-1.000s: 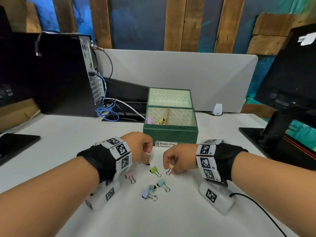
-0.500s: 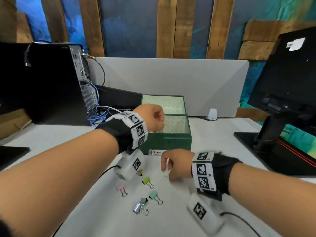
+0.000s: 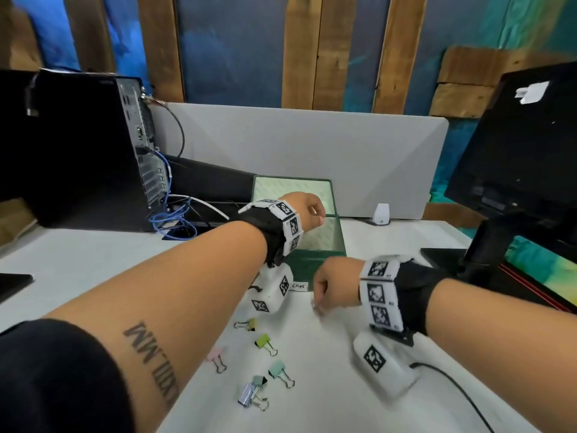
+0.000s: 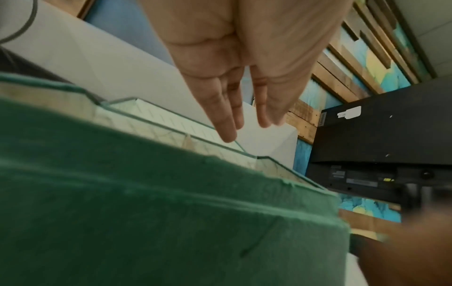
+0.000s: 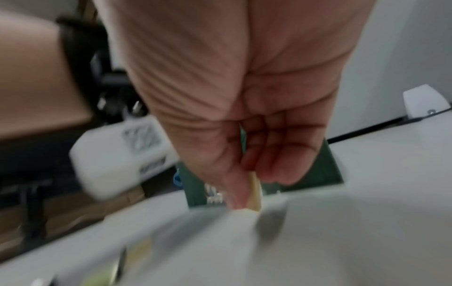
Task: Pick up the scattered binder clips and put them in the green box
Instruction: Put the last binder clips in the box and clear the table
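Observation:
The green box (image 3: 342,242) stands open mid-table, its lid upright behind it. My left hand (image 3: 312,210) hovers over the box's front compartment; in the left wrist view its fingers (image 4: 227,123) point straight out above the box rim (image 4: 146,222) and hold nothing. My right hand (image 3: 324,289) sits just in front of the box and pinches a pale yellow binder clip (image 5: 254,191) between thumb and fingers, low over the table. Several clips lie scattered nearer me: olive (image 3: 249,324), green (image 3: 263,340), pink (image 3: 215,356), mint (image 3: 278,370), and a teal and lavender pair (image 3: 253,392).
A black computer tower (image 3: 78,151) with blue cables (image 3: 171,223) stands at the back left. A monitor on its stand (image 3: 515,182) is at the right. A grey divider panel (image 3: 312,145) runs behind the box, with a small white device (image 3: 381,214) at its foot.
My left hand rose from the table to above the box, and its curled fingers have now straightened out. My right hand has kept its pinch on the yellow clip and shifted slightly.

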